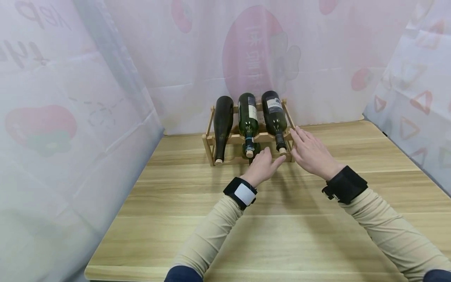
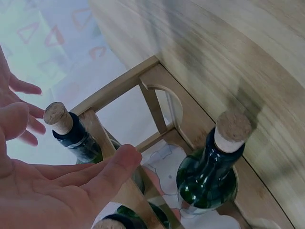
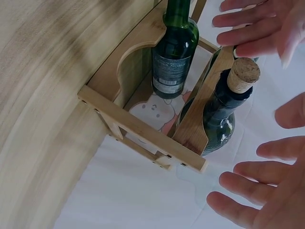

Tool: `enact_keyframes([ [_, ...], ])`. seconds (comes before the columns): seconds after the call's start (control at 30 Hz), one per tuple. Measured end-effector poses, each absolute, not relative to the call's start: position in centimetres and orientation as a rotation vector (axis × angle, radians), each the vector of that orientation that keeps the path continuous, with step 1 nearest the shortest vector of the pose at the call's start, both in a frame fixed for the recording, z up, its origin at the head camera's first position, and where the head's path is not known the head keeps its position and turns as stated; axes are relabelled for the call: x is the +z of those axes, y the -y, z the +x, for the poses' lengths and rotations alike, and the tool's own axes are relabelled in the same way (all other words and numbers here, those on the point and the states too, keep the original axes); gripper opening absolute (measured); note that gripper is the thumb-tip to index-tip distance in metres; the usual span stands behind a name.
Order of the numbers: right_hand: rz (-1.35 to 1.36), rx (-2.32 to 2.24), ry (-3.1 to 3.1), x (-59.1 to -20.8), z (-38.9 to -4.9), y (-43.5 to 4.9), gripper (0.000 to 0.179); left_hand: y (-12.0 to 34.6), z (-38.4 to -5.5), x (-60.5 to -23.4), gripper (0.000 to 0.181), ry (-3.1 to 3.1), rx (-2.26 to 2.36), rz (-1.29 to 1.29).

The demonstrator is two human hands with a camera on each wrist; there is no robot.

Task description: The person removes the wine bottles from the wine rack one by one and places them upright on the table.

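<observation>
A small wooden wine rack [image 1: 234, 139] carries three corked bottles on its upper tier, necks toward me. A dark bottle [image 1: 223, 117] lies at the left, a green bottle [image 1: 248, 117] in the middle and a dark bottle with a white label [image 1: 275, 111] at the right. Below, a green bottle [image 2: 205, 179] lies in the middle of the lower tier. My left hand [image 1: 261, 167] is in front of the rack, palm facing the necks in its wrist view, fingers extended and holding nothing. Beside the right bottle's neck, my right hand [image 1: 313, 152] spreads its fingers around nothing.
The rack stands near the back edge of a wood-grain table [image 1: 218, 235]. Behind it hangs a pale printed curtain [image 1: 197, 70], with more sheets along both sides. The lower tier's right-hand slot [image 3: 136, 71] holds no bottle.
</observation>
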State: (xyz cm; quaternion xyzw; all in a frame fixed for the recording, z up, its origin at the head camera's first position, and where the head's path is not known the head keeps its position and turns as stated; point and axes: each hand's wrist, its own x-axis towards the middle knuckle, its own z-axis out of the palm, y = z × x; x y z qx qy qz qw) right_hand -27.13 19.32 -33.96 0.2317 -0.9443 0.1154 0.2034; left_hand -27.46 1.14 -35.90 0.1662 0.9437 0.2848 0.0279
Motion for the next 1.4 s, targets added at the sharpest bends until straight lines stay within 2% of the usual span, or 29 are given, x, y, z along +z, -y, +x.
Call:
enact_keyframes([
  [0.4,0.65,0.345,2.649,-34.1,-27.3,-19.4,0.052,-2.6,-29.0,-35.7,0.071,-2.83,1.162,0.415],
  [0.67,0.651,0.317,2.659,-34.1,-27.1,-19.6,0.051,-3.4,-30.0,-35.6,0.045,-2.708,1.387,0.34],
  [1.4,0.636,0.292,2.617,-34.3,-27.1,-19.6,0.049,-4.7,-31.4,-35.6,0.024,-2.334,1.845,0.072],
])
